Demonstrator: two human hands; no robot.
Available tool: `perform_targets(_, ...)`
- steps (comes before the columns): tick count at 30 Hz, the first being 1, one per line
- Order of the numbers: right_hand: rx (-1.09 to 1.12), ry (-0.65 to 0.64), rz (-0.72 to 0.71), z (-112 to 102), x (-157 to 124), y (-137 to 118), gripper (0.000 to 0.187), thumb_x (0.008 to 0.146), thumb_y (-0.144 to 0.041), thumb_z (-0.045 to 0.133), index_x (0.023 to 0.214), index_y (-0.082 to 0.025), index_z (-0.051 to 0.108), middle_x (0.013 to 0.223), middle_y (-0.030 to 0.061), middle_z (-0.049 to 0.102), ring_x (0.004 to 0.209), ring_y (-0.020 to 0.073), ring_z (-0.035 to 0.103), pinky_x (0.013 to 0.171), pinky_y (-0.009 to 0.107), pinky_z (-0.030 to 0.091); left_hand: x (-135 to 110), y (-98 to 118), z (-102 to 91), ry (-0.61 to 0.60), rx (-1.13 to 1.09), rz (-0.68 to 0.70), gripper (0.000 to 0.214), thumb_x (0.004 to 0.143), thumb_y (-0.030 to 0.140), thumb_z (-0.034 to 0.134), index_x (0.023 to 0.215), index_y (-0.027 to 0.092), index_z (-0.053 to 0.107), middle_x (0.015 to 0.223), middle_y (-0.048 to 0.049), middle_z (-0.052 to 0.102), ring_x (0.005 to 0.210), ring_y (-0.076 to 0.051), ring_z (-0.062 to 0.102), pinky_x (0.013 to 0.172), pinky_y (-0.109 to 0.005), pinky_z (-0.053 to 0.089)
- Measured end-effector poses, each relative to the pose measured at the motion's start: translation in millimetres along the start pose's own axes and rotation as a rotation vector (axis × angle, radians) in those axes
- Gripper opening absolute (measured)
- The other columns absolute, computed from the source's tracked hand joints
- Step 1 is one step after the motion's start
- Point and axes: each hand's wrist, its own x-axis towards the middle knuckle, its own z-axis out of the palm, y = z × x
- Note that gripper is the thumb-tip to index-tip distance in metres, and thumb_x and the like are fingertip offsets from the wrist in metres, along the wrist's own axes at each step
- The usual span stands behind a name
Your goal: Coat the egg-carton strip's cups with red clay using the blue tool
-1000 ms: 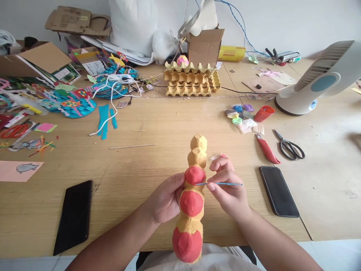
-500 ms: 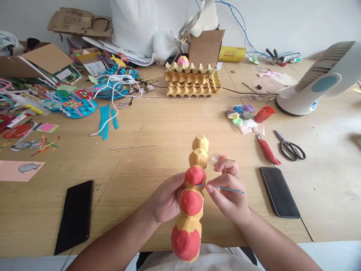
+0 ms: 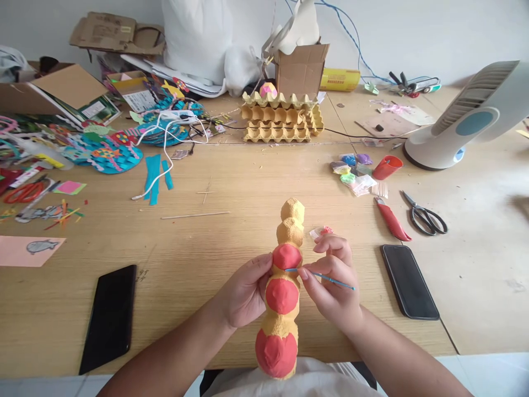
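A strip of egg carton (image 3: 285,326) points away from me, its cups facing up as bumps. The three nearer bumps wear red clay (image 3: 282,296); the two far ones are bare yellowish pulp. My left hand (image 3: 247,289) grips the strip's left side, thumb by the third red bump. In my right hand (image 3: 333,281) a thin blue modelling tool (image 3: 336,282) is pinched between thumb and forefinger. Its tip touches the lower edge of that red bump. Just beyond my right fingers lies a small clear packet (image 3: 317,232) with a bit of red in it.
Phones lie at left (image 3: 109,317) and right (image 3: 410,281). To the right are a red cutter (image 3: 392,219), scissors (image 3: 425,215), clay packets (image 3: 349,171), a red cup (image 3: 387,167) and a fan (image 3: 458,121). Egg cartons (image 3: 281,132) stand at the back; crafts clutter the left.
The near end of the strip has swung slightly right. The tool's back end has dipped a little to the left, with its tip still at the red bump's lower edge.
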Motion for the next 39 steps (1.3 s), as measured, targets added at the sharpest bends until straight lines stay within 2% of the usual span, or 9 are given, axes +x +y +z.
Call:
perform_targets(4,0.056,-0.026,0.057,-1.2,-0.7,1.7,0.014,0.089,-0.018,0.069,0.079,-0.026,0.063,0.105,0.0055,0.049,0.107,0.0275,0.056,0.111,0.063,0.037,0.2,0.8,-0.2,-0.005,0.014,0.007,0.021,0.091,0.039,0.072,0.093,0.018,0.076,0.088,-0.0022,0.072,0.078,-0.012,0.064,0.076,-0.021,0.052)
perform_targets(10,0.295,-0.052,0.2,-6.4,0.6,7.3,0.015,0.093,-0.024,0.068,0.079,-0.025,0.061,0.109,0.006,0.05,0.115,0.0279,0.053,0.103,0.057,0.044,-0.6,3.3,1.6,0.02,-0.015,-0.076,0.024,0.09,0.044,0.072,0.089,0.02,0.075,0.072,0.0009,0.064,0.063,-0.011,0.057,0.062,-0.023,0.048)
perform_targets(17,0.173,-0.107,0.041,-7.1,3.1,7.0,0.014,0.087,-0.014,0.069,0.082,-0.026,0.063,0.11,0.0049,0.047,0.116,0.0278,0.053,0.109,0.058,0.04,-2.7,2.7,3.4,0.002,-0.023,-0.064,0.022,0.092,0.042,0.069,0.09,0.021,0.075,0.079,-0.0013,0.068,0.071,-0.012,0.058,0.069,-0.024,0.051)
perform_targets(20,0.146,-0.072,0.03,-6.5,2.3,6.4,0.017,0.086,-0.01,0.068,0.084,-0.026,0.062,0.11,0.0046,0.046,0.115,0.0272,0.052,0.11,0.057,0.038,-2.6,1.9,2.5,0.005,0.007,-0.016,0.021,0.091,0.04,0.07,0.087,0.019,0.075,0.077,-0.0009,0.067,0.07,-0.012,0.057,0.069,-0.023,0.05)
perform_targets(24,0.215,-0.1,0.047,-7.7,1.2,6.6,0.017,0.087,-0.01,0.067,0.083,-0.025,0.06,0.11,0.0047,0.046,0.118,0.0277,0.05,0.108,0.056,0.04,-1.4,-0.4,-2.3,0.015,0.03,0.055,0.022,0.091,0.039,0.071,0.091,0.017,0.075,0.08,-0.0017,0.068,0.068,-0.011,0.058,0.069,-0.023,0.05)
perform_targets(29,0.173,-0.118,-0.002,-8.2,1.0,7.2,0.017,0.086,-0.009,0.07,0.084,-0.025,0.063,0.112,0.0046,0.046,0.119,0.0279,0.05,0.112,0.058,0.036,-0.5,-3.2,-5.3,-0.007,0.046,0.067,0.027,0.092,0.04,0.071,0.094,0.014,0.076,0.087,-0.0043,0.07,0.074,-0.012,0.06,0.074,-0.025,0.051)
perform_targets(33,0.127,-0.115,-0.026,-7.2,1.5,6.2,0.018,0.085,-0.008,0.07,0.084,-0.025,0.063,0.112,0.0047,0.047,0.118,0.0278,0.05,0.113,0.059,0.034,-1.1,-2.2,-2.4,-0.037,0.051,0.068,0.028,0.091,0.04,0.072,0.096,0.013,0.077,0.083,-0.0043,0.072,0.072,-0.011,0.062,0.071,-0.022,0.052)
perform_targets(39,0.108,-0.108,-0.018,-8.7,2.2,5.5,0.019,0.084,-0.008,0.07,0.082,-0.025,0.063,0.111,0.0046,0.047,0.117,0.0281,0.052,0.113,0.059,0.034,-2.0,-1.5,0.3,0.006,0.057,0.084,0.028,0.088,0.04,0.076,0.092,0.013,0.077,0.081,-0.0045,0.072,0.07,-0.011,0.063,0.068,-0.022,0.053)
